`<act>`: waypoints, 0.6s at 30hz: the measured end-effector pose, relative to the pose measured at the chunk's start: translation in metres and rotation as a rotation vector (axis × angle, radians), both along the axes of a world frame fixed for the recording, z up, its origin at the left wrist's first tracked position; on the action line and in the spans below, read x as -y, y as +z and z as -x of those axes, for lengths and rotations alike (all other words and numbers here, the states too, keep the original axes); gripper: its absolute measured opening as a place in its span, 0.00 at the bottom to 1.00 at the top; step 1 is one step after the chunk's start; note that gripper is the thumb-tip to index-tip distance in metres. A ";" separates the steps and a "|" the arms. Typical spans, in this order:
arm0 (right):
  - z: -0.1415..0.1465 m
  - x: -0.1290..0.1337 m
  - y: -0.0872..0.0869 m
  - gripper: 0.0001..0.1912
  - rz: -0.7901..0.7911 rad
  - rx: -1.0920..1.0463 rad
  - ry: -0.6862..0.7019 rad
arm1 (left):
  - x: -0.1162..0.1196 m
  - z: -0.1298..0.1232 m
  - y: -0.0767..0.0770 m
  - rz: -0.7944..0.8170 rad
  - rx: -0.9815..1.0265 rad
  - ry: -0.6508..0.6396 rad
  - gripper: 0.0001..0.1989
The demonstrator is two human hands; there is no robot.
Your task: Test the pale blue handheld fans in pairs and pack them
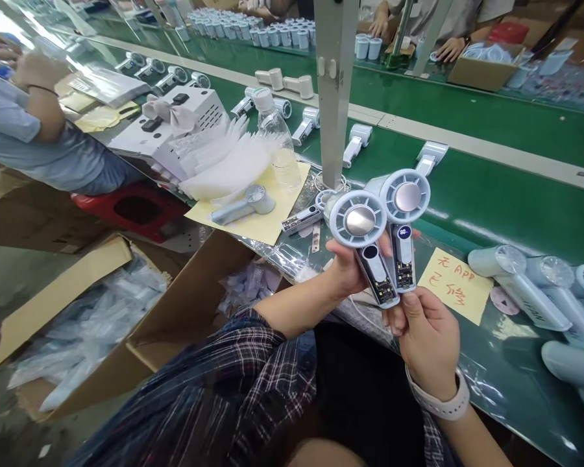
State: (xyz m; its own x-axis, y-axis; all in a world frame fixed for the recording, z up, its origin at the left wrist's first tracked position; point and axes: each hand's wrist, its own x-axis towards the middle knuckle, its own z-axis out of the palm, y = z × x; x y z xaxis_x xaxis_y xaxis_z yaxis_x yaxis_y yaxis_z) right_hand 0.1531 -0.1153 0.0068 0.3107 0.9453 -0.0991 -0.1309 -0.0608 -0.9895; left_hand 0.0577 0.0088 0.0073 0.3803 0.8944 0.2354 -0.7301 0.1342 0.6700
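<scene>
Two light-blue handheld fans are held up side by side, their round heads at the top and circuit boards bare in the handles. My left hand (pixel 348 267) is wrapped round the handle of the nearer fan (pixel 377 275); some of its fingers pass behind both handles. The other fan (pixel 405 256) shows a lit "80" on its small display. My right hand (pixel 429 334) pinches the bottom ends of the handles, thumb in front. Just behind them, another opened fan (pixel 302 220) lies on the bench beside the metal post (pixel 335 97).
Several fans (pixel 530 285) lie at the right, near a yellow note (pixel 453 285) with red writing. A plastic bottle (pixel 279 139) and white sheets (pixel 228 162) stand left of the post. Below is a cardboard box (pixel 156 324) of bagged parts. Other people work at the left and across the green belt (pixel 506 175).
</scene>
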 end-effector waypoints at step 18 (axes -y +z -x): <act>-0.053 -0.013 0.004 0.34 -0.033 0.045 -0.083 | -0.009 0.029 0.010 -0.046 -0.256 -0.194 0.33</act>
State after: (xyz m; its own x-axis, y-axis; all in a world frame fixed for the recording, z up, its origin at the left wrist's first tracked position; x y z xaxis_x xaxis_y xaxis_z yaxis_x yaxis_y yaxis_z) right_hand 0.2066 -0.1020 0.0112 0.3917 0.9186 -0.0523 -0.0894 -0.0186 -0.9958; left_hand 0.0286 0.0178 0.0176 0.5946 0.7901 0.1486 -0.5007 0.2193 0.8374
